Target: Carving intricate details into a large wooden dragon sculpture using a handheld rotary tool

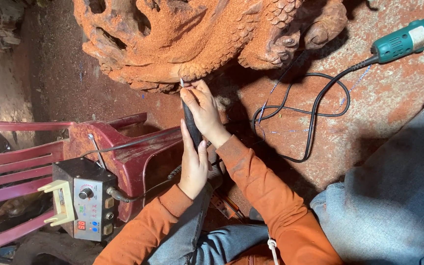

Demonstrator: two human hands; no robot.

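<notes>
Handpiece (pixel 191 122), a slim black rotary carving tool, sits mid-frame, its tip touching the near lower edge of the carved wood sculpture (pixel 192 39). Right hand (pixel 203 110) is wrapped tight round the front of the barrel, forefinger stretched toward the bit. Left hand (pixel 194 164) is closed on the rear end, steadying it. It looks light and rigid; the dust-coated barrel may be slick, so the hold close to the tip suits fine control. The fine tip looks fragile. A flexible cable trails left to the control box (pixel 85 201) on a red plastic chair (pixel 123 152). A green power tool (pixel 410 39) lies far right.
</notes>
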